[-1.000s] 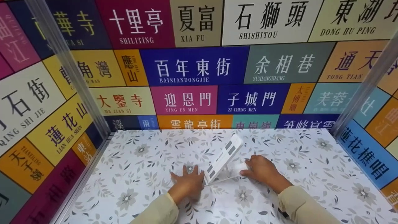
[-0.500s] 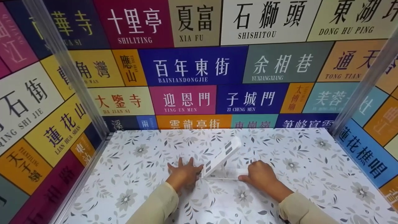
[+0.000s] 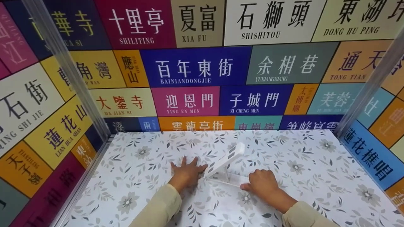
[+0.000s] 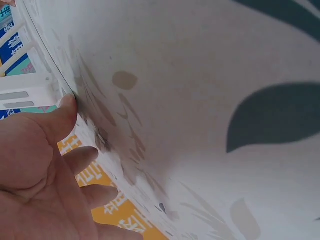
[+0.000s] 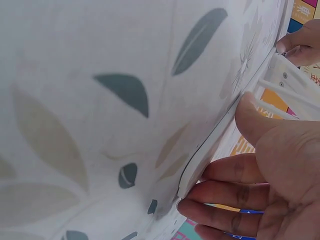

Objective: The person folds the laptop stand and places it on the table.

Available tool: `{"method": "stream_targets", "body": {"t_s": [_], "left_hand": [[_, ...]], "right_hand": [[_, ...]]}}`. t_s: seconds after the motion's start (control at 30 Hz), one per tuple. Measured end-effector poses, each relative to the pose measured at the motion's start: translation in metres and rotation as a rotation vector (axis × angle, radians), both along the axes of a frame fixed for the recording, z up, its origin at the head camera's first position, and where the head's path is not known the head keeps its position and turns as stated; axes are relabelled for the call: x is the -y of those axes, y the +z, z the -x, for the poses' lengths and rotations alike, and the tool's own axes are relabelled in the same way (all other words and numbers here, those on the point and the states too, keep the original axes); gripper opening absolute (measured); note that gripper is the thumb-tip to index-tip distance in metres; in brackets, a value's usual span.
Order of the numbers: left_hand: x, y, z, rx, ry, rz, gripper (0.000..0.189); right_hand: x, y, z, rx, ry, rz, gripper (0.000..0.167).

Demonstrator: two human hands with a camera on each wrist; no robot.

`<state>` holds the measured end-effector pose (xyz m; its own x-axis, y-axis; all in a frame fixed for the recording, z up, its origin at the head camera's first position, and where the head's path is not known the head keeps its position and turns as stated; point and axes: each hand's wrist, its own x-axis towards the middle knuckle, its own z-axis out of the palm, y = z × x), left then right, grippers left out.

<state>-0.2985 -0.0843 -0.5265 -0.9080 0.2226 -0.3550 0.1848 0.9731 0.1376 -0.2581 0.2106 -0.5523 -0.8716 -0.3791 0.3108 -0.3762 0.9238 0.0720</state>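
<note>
A white folding stand rests on the table, its slotted panel raised at a slant above a flat base, with thin struts between. My right hand grips the base's right end, thumb along the near edge; the right wrist view shows curled fingers around the white base. At the hinged left end, my left hand lies with fingers spread on the table. Its thumb touches the stand's corner, also seen in the left wrist view beside the slotted panel.
The table has a white cover with grey leaves and flowers. Behind it stands a wall of coloured name panels. Clear upright posts rise at the table's back corners.
The stand has turned clockwise as seen from above. Its right end came nearer to me with my right hand, while the hinged end and my left hand shifted slightly left and away.
</note>
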Motion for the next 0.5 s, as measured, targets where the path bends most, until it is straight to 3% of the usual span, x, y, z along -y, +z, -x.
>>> {"method": "stream_targets", "body": {"t_s": [0.17, 0.23, 0.37, 0.5], "left_hand": [[0.004, -0.004, 0.001, 0.001, 0.005, -0.056, 0.077], [0.005, -0.005, 0.000, -0.015, 0.005, -0.087, 0.071], [0.002, -0.008, -0.003, -0.097, -0.012, -0.154, 0.057], [-0.006, -0.007, -0.006, -0.184, -0.009, -0.236, 0.069]], "right_hand": [[0.000, 0.001, 0.001, 0.064, -0.022, 0.007, 0.059], [-0.003, 0.002, 0.002, 0.096, -0.023, 0.011, 0.060], [-0.013, 0.006, 0.007, 0.189, -0.025, 0.072, 0.060], [-0.032, 0.009, 0.019, 0.310, 0.027, 0.190, 0.061]]}}
